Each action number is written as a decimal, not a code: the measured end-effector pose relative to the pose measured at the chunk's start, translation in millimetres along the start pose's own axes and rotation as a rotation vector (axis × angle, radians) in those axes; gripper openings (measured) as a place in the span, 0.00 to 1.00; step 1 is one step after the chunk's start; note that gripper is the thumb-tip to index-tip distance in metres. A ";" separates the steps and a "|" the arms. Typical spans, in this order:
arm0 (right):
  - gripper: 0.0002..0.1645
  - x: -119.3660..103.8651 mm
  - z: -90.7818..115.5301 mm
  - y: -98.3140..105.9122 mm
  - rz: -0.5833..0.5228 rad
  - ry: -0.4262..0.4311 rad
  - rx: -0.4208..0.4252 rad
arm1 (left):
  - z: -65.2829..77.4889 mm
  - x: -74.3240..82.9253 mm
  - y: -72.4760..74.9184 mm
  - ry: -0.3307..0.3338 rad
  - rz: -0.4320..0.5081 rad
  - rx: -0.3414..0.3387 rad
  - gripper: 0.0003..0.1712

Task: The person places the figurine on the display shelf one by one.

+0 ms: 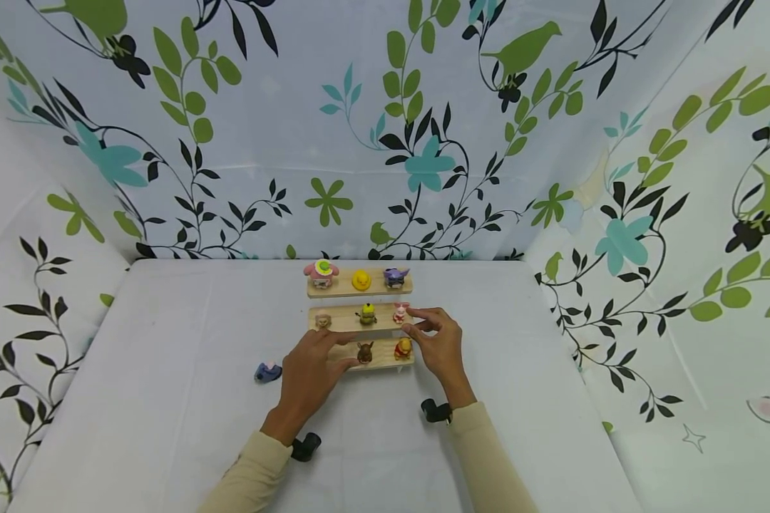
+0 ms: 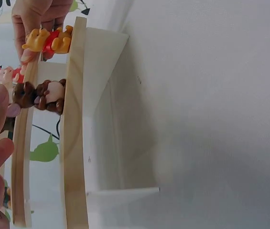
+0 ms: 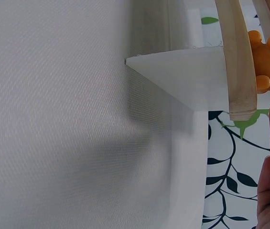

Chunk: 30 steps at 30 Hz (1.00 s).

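Note:
A three-tier wooden shelf stands on the white table. My left hand [image 1: 311,370] reaches over the left end of its lower tier [image 1: 383,361], fingers apart and nothing seen between them; it hides that end. A brown bear figurine [image 1: 364,353] sits just beyond its fingertips, and a yellow bear in a red shirt [image 1: 403,348] farther right. With thumb and index finger, my right hand [image 1: 441,342] holds the right end of the middle tier [image 1: 340,315], close beside a pink piglet figurine [image 1: 401,312]. In the left wrist view, its thumb touches that tier's end.
A blue figurine [image 1: 267,372] lies on the table [image 1: 186,427] left of my left hand. The middle tier also bears a tan figurine [image 1: 323,321] and a yellow-green one [image 1: 366,314]. On the top tier [image 1: 340,291] are pink [image 1: 321,274], yellow [image 1: 361,280] and purple [image 1: 395,278] figurines.

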State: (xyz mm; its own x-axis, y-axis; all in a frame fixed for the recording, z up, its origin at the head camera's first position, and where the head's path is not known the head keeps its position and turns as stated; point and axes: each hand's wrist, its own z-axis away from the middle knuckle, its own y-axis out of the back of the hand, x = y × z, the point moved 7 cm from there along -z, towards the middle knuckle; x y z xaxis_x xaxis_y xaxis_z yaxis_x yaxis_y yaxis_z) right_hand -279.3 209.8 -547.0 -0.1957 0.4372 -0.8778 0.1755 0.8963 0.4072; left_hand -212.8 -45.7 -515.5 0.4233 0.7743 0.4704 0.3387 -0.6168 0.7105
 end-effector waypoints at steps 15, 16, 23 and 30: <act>0.18 2.1 -0.9 -0.3 -0.029 0.004 -0.002 | 11.1 -36.6 39.5 0.057 -0.041 0.074 0.27; 0.18 1.9 -0.9 -0.4 -0.033 0.005 -0.002 | 12.4 -40.8 42.3 0.065 -0.047 0.075 0.26; 0.18 3.2 -1.0 -1.0 -0.022 0.001 -0.001 | 23.0 -76.1 55.6 0.124 -0.095 0.066 0.25; 0.18 2.2 -0.7 -0.4 -0.008 -0.004 0.001 | 32.2 -107.8 56.0 0.221 -0.114 -0.023 0.19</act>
State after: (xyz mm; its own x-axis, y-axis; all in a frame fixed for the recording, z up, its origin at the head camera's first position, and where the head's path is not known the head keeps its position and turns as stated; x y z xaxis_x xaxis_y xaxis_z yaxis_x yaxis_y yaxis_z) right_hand -280.6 210.4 -549.0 -0.1930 0.4293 -0.8823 0.1746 0.8999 0.3997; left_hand -212.5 -168.3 -543.3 0.1889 0.8525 0.4874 0.3534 -0.5221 0.7762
